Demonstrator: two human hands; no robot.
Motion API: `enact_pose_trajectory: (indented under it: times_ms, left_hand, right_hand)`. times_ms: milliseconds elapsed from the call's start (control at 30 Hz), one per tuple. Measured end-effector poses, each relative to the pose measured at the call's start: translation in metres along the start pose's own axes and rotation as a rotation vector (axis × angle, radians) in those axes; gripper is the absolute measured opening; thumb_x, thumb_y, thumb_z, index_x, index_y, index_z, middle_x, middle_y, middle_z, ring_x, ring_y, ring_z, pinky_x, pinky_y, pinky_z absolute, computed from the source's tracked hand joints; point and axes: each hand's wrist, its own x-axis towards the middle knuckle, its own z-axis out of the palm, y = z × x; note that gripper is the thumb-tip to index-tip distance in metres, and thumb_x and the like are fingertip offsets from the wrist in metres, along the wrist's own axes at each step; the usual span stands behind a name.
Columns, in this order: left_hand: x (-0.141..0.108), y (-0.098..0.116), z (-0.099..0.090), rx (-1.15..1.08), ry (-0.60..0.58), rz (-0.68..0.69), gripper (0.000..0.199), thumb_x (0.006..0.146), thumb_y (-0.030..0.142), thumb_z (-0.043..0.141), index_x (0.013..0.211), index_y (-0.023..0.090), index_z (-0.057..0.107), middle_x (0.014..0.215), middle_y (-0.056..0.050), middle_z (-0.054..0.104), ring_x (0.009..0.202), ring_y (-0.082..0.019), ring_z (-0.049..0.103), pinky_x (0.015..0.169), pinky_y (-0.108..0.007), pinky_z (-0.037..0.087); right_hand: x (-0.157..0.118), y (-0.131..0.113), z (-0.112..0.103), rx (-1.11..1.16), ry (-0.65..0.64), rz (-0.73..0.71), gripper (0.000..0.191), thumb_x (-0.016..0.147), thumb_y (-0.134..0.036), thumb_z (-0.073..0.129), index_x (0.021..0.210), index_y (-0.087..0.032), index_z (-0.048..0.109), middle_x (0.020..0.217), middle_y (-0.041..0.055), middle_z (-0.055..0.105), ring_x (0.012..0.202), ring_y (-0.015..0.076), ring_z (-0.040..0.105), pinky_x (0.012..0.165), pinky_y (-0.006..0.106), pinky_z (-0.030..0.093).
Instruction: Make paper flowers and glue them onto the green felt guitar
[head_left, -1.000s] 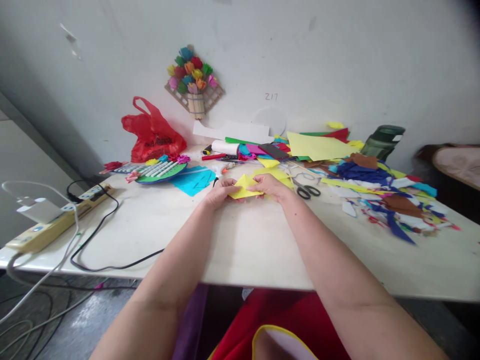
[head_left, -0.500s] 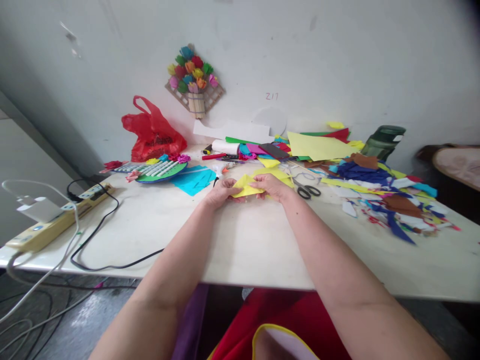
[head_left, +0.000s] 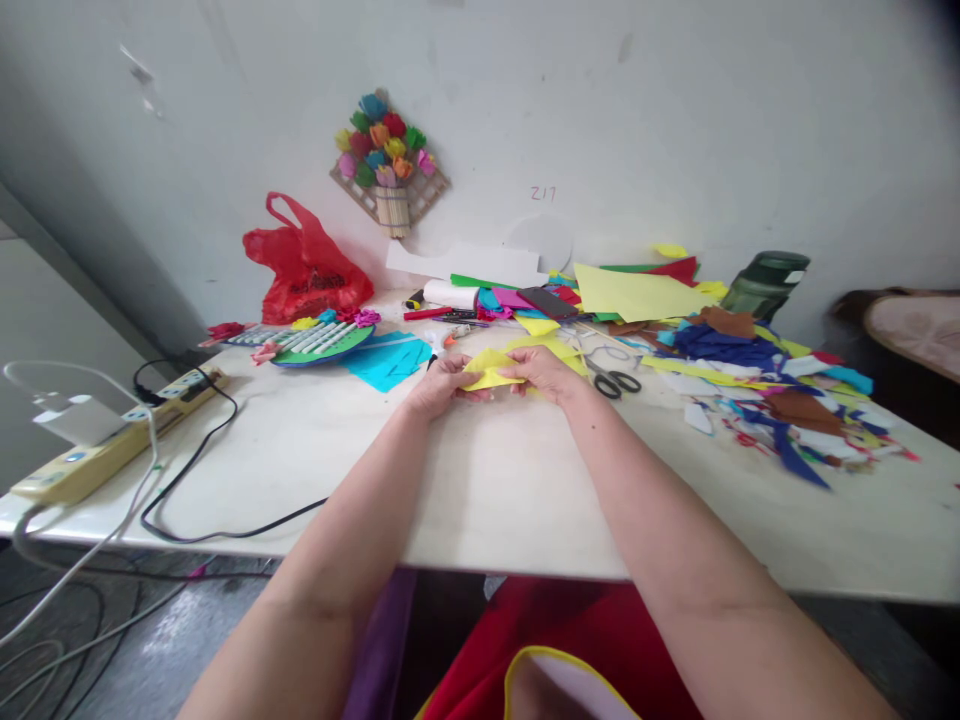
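Between both hands, a little above the white table (head_left: 517, 490), is a piece of yellow paper (head_left: 489, 369), folded or bent. My left hand (head_left: 439, 386) is closed on its left side, the thumb lying on top. On the right side my right hand (head_left: 547, 372) pinches the same paper with thumb and fingers. Some fingertips are hidden beneath it. Another yellow sheet (head_left: 576, 360) lies on the table behind my right hand. Close to that hand rest black-handled scissors (head_left: 616, 384). Blue paper (head_left: 390, 360) lies to the left of my left hand.
Paper scraps (head_left: 802, 410) heap on the right, before a green bottle (head_left: 766, 284). At back left stand a red plastic bag (head_left: 304, 265) and a round green craft piece (head_left: 330, 345). A power strip (head_left: 112, 455) with cables runs along the left edge. Paper flowers (head_left: 386, 145) hang on the wall.
The yellow paper's shape between my fingers has shifted slightly, its top edge now looking flatter. Both hands stay in nearly the same place, still holding it.
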Motion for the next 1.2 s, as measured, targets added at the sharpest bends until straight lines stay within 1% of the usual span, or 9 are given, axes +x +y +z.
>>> enact_pose_trajectory:
  times_ms: [233, 500, 667, 733, 933, 1067, 1200]
  left_hand:
    - [-0.0004, 0.0016, -0.0012, -0.062, -0.001, 0.012, 0.036, 0.061, 0.026, 0.075, 0.091, 0.013, 0.06, 0.076, -0.005, 0.069, 0.059, -0.017, 0.066, 0.055, -0.025, 0.052]
    - [0.0008, 0.0017, -0.0031, -0.134, 0.004, 0.001, 0.03, 0.065, 0.022, 0.072, 0.091, 0.013, 0.061, 0.075, -0.005, 0.069, 0.059, -0.017, 0.067, 0.056, -0.025, 0.054]
    - [0.0011, 0.0016, -0.0042, -0.147, 0.016, 0.007, 0.03, 0.066, 0.021, 0.071, 0.093, 0.013, 0.062, 0.076, -0.006, 0.069, 0.069, -0.02, 0.069, 0.061, -0.027, 0.056]
    - [0.0011, 0.0019, -0.0042, -0.157, 0.015, 0.01, 0.029, 0.065, 0.02, 0.071, 0.092, 0.012, 0.063, 0.074, -0.006, 0.069, 0.07, -0.02, 0.069, 0.061, -0.027, 0.056]
    - [0.0001, 0.0035, -0.0021, -0.198, 0.02, 0.008, 0.021, 0.063, 0.015, 0.068, 0.083, 0.011, 0.063, 0.07, -0.005, 0.069, 0.062, -0.019, 0.068, 0.057, -0.025, 0.055]
    - [-0.0003, 0.004, -0.0012, -0.189, 0.025, -0.001, 0.019, 0.065, 0.013, 0.063, 0.083, 0.01, 0.063, 0.071, -0.006, 0.069, 0.064, -0.019, 0.068, 0.058, -0.026, 0.055]
    - [0.0011, 0.0041, -0.0023, -0.18, 0.036, -0.018, 0.021, 0.066, 0.013, 0.06, 0.086, 0.009, 0.064, 0.07, -0.007, 0.069, 0.065, -0.019, 0.069, 0.06, -0.027, 0.056]
  right_hand:
    - [-0.0018, -0.0021, 0.0023, 0.038, 0.018, -0.008, 0.02, 0.055, -0.019, 0.076, 0.071, -0.012, 0.066, 0.055, -0.0026, 0.06, 0.037, 0.0069, 0.049, 0.035, 0.019, 0.04]
    - [-0.0006, -0.0023, 0.0037, 0.088, 0.02, -0.009, 0.023, 0.053, -0.017, 0.076, 0.075, -0.012, 0.069, 0.054, -0.0028, 0.062, 0.037, 0.0073, 0.051, 0.035, 0.018, 0.041]
    - [-0.0013, -0.0032, 0.0046, 0.099, 0.031, -0.009, 0.028, 0.055, -0.018, 0.075, 0.082, -0.013, 0.072, 0.055, -0.0017, 0.064, 0.038, 0.0074, 0.051, 0.036, 0.019, 0.042]
    - [-0.0014, -0.003, 0.0044, 0.098, 0.03, -0.021, 0.028, 0.057, -0.019, 0.075, 0.084, -0.013, 0.072, 0.055, -0.0011, 0.064, 0.039, 0.0076, 0.052, 0.037, 0.019, 0.043]
    - [0.0006, -0.0004, 0.0029, 0.103, 0.033, -0.044, 0.023, 0.056, -0.016, 0.072, 0.079, -0.013, 0.073, 0.056, 0.0001, 0.065, 0.04, 0.0083, 0.053, 0.04, 0.021, 0.044]
    - [0.0009, -0.0006, 0.0031, 0.093, 0.03, -0.033, 0.021, 0.056, -0.015, 0.071, 0.078, -0.013, 0.073, 0.055, 0.0007, 0.065, 0.04, 0.0083, 0.054, 0.042, 0.021, 0.045]
    - [0.0, -0.0019, 0.0041, 0.09, 0.033, -0.036, 0.02, 0.057, -0.013, 0.069, 0.076, -0.013, 0.073, 0.054, 0.0004, 0.064, 0.041, 0.0082, 0.054, 0.043, 0.021, 0.045]
